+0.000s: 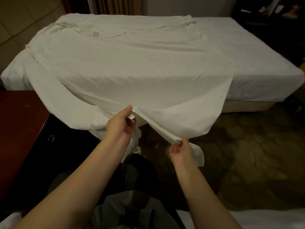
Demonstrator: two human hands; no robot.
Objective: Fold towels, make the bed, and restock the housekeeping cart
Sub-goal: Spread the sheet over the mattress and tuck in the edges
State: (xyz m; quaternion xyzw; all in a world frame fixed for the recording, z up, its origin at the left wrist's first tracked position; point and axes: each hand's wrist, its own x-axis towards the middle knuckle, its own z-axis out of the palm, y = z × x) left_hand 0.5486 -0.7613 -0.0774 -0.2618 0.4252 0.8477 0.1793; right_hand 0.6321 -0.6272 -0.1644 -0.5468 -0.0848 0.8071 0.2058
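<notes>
A white sheet lies rumpled across the bed and hangs off its near side toward me. My left hand pinches the sheet's hanging edge between thumb and fingers, just below the mattress side. Lower and to the right, my right hand grips a bunched fold of the same edge, and a loose corner hangs beside that wrist. The stretch of sheet between both hands is pulled taut off the floor. Its far end is creased and twisted near the head of the bed.
A dark red wooden cabinet with a ring handle stands at the left, close to the bed. Patterned carpet spreads to the right. White fabric shows along the bottom edge. Dark shelves with objects sit at the top right.
</notes>
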